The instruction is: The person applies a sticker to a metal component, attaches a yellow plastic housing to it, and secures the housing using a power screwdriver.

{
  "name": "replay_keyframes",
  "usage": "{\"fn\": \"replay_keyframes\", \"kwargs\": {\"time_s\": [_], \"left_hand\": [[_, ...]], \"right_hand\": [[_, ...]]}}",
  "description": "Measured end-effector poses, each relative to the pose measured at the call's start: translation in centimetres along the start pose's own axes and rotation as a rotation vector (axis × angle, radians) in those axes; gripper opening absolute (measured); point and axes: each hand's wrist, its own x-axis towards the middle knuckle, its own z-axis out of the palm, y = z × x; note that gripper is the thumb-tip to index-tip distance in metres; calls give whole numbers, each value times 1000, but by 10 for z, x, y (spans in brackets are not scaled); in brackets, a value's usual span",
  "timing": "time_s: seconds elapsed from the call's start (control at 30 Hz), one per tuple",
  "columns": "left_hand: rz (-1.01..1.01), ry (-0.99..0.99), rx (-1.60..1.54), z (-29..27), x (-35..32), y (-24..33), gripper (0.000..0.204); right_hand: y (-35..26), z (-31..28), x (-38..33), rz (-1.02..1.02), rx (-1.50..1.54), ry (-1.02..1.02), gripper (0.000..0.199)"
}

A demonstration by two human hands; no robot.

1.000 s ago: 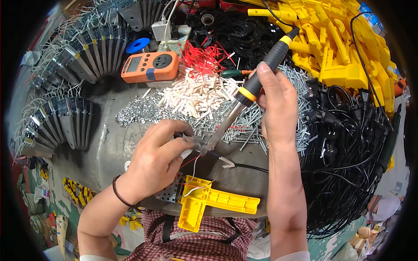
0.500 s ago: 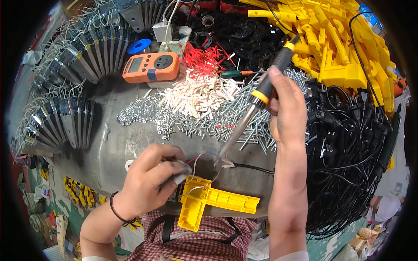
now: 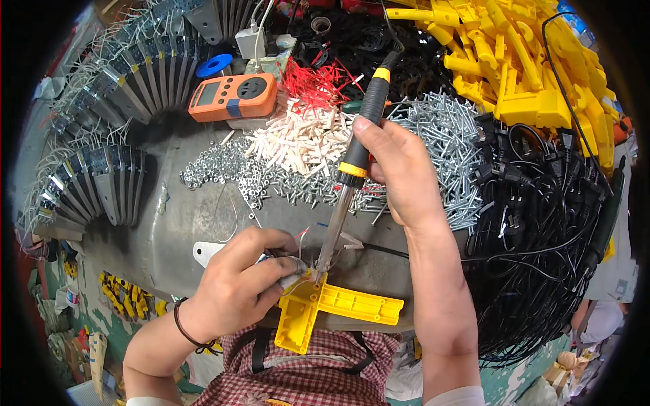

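Note:
My right hand (image 3: 406,172) grips a soldering iron (image 3: 364,128) by its black and yellow handle. The iron slants down, its tip at the upper part of a yellow plastic handle shell (image 3: 359,302) near the table's front edge. My left hand (image 3: 233,281) is closed beside the shell, pinching a metal plate (image 3: 205,252) whose holed, rounded end sticks out to the left. Something grey covers its fingertips. Thin wires, red, white and blue, rise between the hand and the iron. A black cord (image 3: 386,252) with pale ends lies behind the iron's shaft.
Beyond my hands lie piles of nuts (image 3: 217,162), white sleeves (image 3: 298,139), red ties (image 3: 315,88) and screws (image 3: 447,162). An orange multimeter (image 3: 233,97) sits behind the nuts. Metal plates with wires (image 3: 108,183) stand left; black plug cords (image 3: 535,257) and yellow shells (image 3: 535,111) crowd the right.
The soldering iron in my right hand has swung left and down, bringing its tip to the yellow shell. My left hand stays nearly in place, with more of the plate showing.

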Motion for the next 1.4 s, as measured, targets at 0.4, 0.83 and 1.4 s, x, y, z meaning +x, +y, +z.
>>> {"fn": "replay_keyframes", "kwargs": {"time_s": [0.4,0.83,1.4], "left_hand": [[22,13,12,5,2,0,31],[-129,5,656,-44,-31,-37,25],[-218,-352,292,-43,-52,-21,89]], "right_hand": [[0,1,0,10,13,-6,30],[-33,-26,14,-336,-51,357,24],[-9,-7,5,-324,-1024,-214,13]]}}
